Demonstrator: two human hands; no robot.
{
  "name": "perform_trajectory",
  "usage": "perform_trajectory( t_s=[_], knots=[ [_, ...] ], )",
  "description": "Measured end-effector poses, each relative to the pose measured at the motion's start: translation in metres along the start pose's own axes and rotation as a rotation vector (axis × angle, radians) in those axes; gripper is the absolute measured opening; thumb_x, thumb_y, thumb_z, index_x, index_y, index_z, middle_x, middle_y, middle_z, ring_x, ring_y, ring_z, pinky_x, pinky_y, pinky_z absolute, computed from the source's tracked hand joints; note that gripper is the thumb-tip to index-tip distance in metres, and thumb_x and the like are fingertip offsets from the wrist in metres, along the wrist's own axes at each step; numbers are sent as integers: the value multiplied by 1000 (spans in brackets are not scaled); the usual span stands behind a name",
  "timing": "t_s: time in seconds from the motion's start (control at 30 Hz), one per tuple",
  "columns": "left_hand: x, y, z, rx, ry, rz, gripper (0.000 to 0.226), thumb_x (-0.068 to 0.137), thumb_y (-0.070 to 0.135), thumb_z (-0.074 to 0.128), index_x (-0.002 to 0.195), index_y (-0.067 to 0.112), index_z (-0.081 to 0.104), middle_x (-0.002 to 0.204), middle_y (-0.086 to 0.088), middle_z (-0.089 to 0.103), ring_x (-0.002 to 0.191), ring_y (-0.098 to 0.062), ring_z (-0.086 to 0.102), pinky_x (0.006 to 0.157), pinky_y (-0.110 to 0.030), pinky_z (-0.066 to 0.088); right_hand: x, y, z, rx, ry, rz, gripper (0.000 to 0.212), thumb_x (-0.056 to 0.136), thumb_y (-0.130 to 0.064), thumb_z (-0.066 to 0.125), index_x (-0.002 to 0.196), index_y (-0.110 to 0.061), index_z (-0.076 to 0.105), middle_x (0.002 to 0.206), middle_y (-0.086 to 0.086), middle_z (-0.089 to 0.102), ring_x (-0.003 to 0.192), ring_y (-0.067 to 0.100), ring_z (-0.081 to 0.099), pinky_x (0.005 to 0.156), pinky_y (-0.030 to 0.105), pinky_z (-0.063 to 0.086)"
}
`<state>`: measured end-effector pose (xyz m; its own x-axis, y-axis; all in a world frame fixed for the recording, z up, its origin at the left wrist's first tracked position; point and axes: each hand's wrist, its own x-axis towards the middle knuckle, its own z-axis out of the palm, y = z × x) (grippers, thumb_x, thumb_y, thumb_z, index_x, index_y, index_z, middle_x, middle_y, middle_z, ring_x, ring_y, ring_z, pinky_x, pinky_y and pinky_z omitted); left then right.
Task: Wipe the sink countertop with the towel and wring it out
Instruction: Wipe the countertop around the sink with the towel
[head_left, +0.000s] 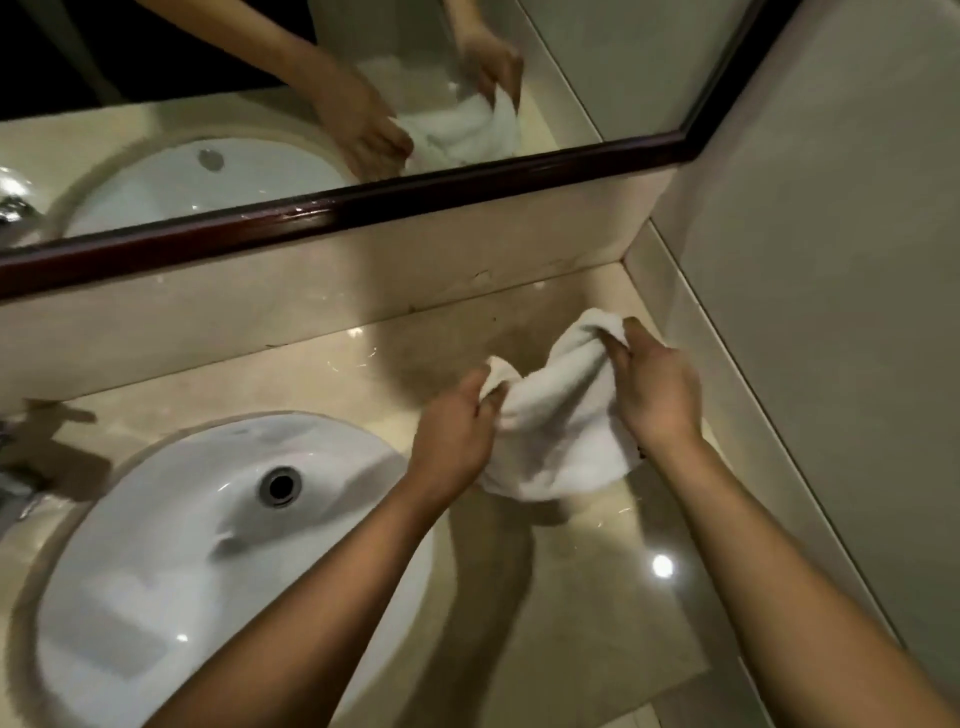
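A white towel (558, 415) is bunched between both hands, held just above the beige marble countertop (587, 597) to the right of the sink. My left hand (457, 428) grips its left end, fingers curled into the cloth. My right hand (657, 387) grips the upper right end. The towel's lower part hangs loose below the hands. The white oval sink basin (171, 545) with its round drain (280, 486) lies to the left of my left forearm.
A dark-framed mirror (363, 205) runs along the back wall above a marble backsplash and reflects the hands and towel. A plain wall (831, 260) closes the counter on the right. Part of a chrome tap (15, 483) shows at the left edge.
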<state>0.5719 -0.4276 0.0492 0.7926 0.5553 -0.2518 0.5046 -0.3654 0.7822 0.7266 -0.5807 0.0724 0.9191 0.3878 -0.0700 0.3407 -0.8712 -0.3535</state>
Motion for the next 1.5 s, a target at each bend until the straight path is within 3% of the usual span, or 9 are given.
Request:
perform_trajectory(
  t_s=[0.13, 0.27, 0.37, 0.47, 0.63, 0.9, 1.07, 1.23, 1.5],
  knots=[
    [58, -25, 6, -341, 106, -106, 51, 106, 31, 56, 152, 10, 47, 151, -9, 55, 140, -27, 50, 109, -27, 38, 38, 10, 44, 173, -86, 19, 35, 100, -59, 41, 115, -31, 56, 101, 16, 73, 95, 44, 67, 74, 42, 48],
    [75, -62, 7, 98, 241, -60, 57, 88, 24, 68, 139, 8, 49, 130, -17, 61, 117, -43, 56, 92, -46, 46, 27, 14, 65, 141, 6, -44, 43, 101, -30, 58, 138, -9, 55, 122, 21, 65, 115, 43, 59, 91, 42, 47],
    [68, -72, 14, 452, 346, 256, 50, 87, 28, 67, 134, 15, 58, 144, -17, 51, 139, -44, 41, 103, -53, 42, -22, 15, 88, 4, 146, -94, 57, 103, -40, 54, 149, -8, 47, 150, 22, 46, 142, 42, 38, 116, 51, 37],
    [80, -70, 30, 526, 75, 527, 48, 104, 40, 40, 147, 23, 54, 164, -10, 39, 158, -32, 19, 124, -53, 26, -65, 4, 118, -118, 28, -56, 62, 108, -48, 31, 158, -14, 39, 165, 18, 34, 155, 37, 24, 127, 55, 19],
    [96, -87, 61, 762, -82, 439, 67, 103, 59, 15, 165, 34, 10, 175, -4, -4, 160, -30, -12, 128, -55, 0, -60, 22, 134, -241, -67, -80, 63, 104, -48, 20, 162, -28, 31, 171, 2, 25, 160, 25, 17, 129, 54, 7],
    [110, -49, 87, 789, 4, 354, 75, 93, 64, 29, 159, 30, 39, 166, -18, 33, 157, -42, 19, 122, -68, 5, 24, 101, 84, -357, -204, -255, 70, 96, -43, 18, 165, -34, 15, 173, 1, 17, 161, 24, 10, 130, 48, -2],
    [129, -35, 107, 764, 21, 288, 73, 101, 68, 11, 165, 35, 5, 174, -11, -6, 160, -26, -16, 125, -60, -9, 46, 82, 99, -300, -160, -156, 79, 96, -52, 14, 162, -11, 31, 166, 24, 28, 156, 39, 23, 127, 58, 8],
    [164, -28, 114, 795, 76, 444, 68, 104, 62, 14, 166, 33, 12, 175, -9, 4, 162, -23, -3, 128, -55, 6, 48, 88, 116, -274, 18, -237, 67, 99, -44, 39, 161, -19, 35, 165, 20, 34, 153, 39, 33, 123, 59, 19],
    [178, -29, 119, 827, 123, 525, 63, 106, 56, 27, 164, 31, 26, 173, -5, 19, 161, -20, 11, 129, -51, 12, 96, 87, 121, -261, 41, -319, 65, 98, -40, 35, 155, -12, 45, 160, 24, 42, 151, 38, 36, 122, 52, 25]
  ],
)
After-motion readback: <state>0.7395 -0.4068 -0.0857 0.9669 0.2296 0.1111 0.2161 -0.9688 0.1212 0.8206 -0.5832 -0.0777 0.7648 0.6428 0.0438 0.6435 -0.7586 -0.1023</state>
